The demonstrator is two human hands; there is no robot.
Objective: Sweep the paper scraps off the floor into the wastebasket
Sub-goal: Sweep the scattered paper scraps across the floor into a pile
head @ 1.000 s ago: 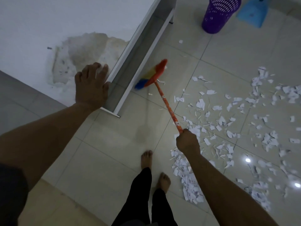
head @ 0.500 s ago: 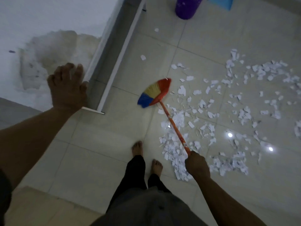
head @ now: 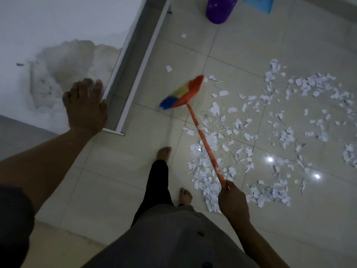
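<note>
Gripping the near end of the broom (head: pixel 204 139), the right hand (head: pixel 232 200) has its fingers curled round a thin orange handle; pale marks on it are too blurred to read. Fan-shaped head, red, yellow and blue bristles, near the white frame (head: pixel 135 64). Spread flat, the left hand (head: pixel 86 107) presses a white surface with a rough flaked patch. Torn white paper scraps (head: pixel 209 182): heaped by the right hand, scattered rightward over glossy floor tiles (head: pixel 116 171). Round purple wastebasket (head: pixel 220 8) at the top edge, well apart; blue dustpan (head: pixel 258 3) beside it.
</note>
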